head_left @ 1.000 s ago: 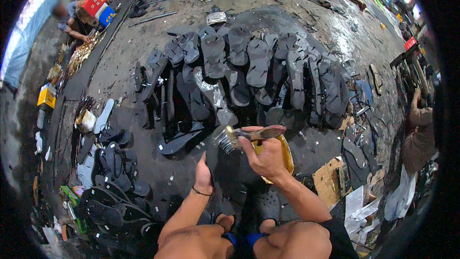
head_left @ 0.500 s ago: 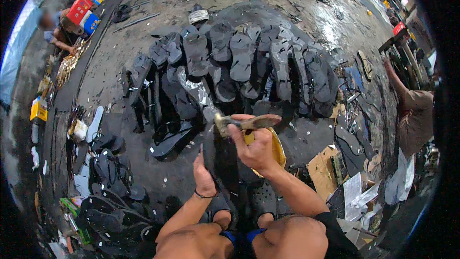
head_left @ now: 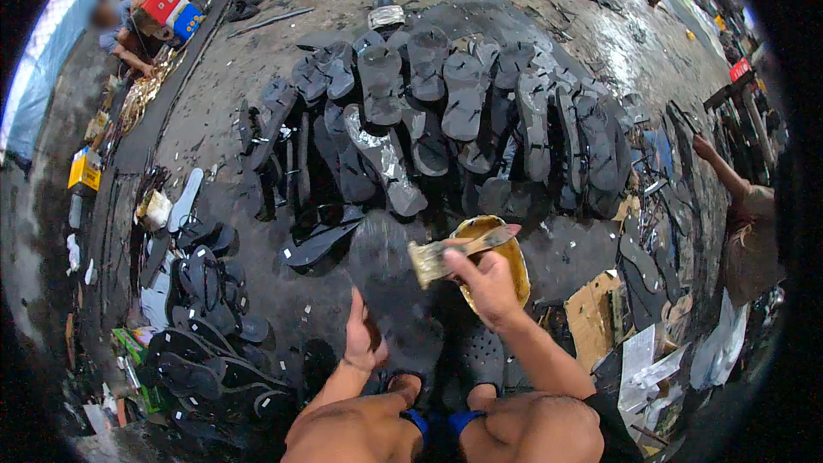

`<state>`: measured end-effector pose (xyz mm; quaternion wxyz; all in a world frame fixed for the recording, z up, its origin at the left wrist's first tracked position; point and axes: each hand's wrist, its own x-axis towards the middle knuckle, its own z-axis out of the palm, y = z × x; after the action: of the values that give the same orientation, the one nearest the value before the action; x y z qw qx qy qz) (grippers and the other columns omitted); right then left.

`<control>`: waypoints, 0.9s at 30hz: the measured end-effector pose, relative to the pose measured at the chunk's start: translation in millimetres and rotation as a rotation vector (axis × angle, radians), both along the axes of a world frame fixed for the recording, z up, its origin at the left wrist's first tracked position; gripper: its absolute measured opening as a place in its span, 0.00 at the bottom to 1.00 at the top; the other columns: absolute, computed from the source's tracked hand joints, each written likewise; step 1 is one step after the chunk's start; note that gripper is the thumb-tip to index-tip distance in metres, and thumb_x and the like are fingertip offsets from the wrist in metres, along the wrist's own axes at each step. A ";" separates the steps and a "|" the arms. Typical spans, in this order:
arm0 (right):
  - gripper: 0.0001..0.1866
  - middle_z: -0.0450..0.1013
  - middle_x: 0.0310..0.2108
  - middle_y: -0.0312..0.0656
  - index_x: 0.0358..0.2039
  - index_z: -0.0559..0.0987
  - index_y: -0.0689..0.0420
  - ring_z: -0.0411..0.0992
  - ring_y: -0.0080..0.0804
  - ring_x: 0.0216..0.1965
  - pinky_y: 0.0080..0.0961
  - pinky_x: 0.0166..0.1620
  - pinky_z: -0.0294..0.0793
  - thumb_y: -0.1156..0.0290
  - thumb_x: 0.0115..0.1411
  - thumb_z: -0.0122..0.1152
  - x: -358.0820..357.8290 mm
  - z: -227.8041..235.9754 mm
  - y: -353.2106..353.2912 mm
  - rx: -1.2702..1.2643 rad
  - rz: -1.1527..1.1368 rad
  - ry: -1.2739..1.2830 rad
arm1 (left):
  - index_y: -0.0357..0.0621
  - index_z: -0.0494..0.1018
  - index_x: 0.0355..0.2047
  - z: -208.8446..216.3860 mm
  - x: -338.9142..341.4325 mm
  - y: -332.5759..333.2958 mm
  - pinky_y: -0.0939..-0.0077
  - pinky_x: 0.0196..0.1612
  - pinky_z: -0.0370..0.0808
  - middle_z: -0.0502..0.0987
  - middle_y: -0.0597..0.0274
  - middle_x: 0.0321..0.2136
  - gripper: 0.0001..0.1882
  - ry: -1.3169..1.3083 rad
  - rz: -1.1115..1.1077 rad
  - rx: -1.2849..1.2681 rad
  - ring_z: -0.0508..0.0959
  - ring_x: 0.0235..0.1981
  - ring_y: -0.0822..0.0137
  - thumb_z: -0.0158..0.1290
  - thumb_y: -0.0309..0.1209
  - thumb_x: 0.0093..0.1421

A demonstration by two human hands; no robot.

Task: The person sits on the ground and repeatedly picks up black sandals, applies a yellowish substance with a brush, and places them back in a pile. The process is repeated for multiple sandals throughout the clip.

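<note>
- Head view, change: a second ago the brush (head_left: 456, 255) reached over the dark sole (head_left: 399, 291); now its bristles sit to the right, toward the yellow-lined container (head_left: 516, 273). Brushing looks paused, by my judgement.
- Right grip (head_left: 486, 281): closed around the brush handle.
- Left grip (head_left: 362, 336): thumb raised at the sole's left edge; fingers partly hidden, so I cannot tell how firmly it holds.
- The sole lies between the person's knees and the slipper pile (head_left: 467, 103).
- Counts: one brush, one container, one sole at the left grip, two co-workers in sight; well over a dozen pieces in the pile, overlapping too much for an exact number.
</note>
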<state>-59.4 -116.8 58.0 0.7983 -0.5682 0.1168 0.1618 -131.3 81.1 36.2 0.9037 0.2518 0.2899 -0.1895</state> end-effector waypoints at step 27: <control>0.13 0.82 0.33 0.44 0.41 0.81 0.61 0.80 0.34 0.36 0.31 0.41 0.77 0.65 0.61 0.66 25.6 7.4 -3.4 -0.352 -0.108 -0.312 | 0.41 0.75 0.44 41.6 90.0 -4.8 0.61 0.38 0.82 0.81 0.55 0.32 0.39 -0.198 0.166 0.055 0.81 0.30 0.58 0.48 0.68 0.59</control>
<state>-33.8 -120.2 65.4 0.7030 -0.7095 0.0488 0.0064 -41.4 76.2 77.8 0.9332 0.2692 0.2243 -0.0799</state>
